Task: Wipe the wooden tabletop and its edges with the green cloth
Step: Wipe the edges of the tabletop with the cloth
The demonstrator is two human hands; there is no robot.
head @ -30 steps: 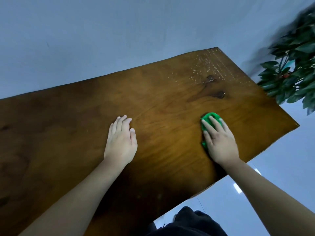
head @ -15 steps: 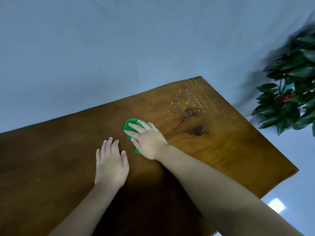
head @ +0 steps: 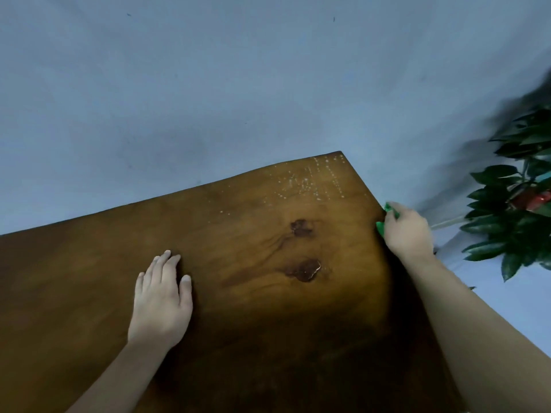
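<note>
The wooden tabletop [head: 253, 323] is dark brown with two dark knots near its middle right. My right hand [head: 407, 231] sits at the table's right edge, closed around the green cloth [head: 380, 226]; only small green bits show past my fingers. The cloth presses against that edge, a little below the far right corner. My left hand [head: 162, 296] lies flat on the tabletop, palm down, fingers together, holding nothing.
White specks [head: 307, 181] dot the wood near the far right corner. A leafy green plant [head: 518, 204] with something red in it stands close to the right of the table. A plain grey-blue wall [head: 208, 84] rises behind the far edge.
My right hand has swept the cloth from the middle of the tabletop to its right edge. My left hand has stayed flat on the wood. The view has tilted up.
</note>
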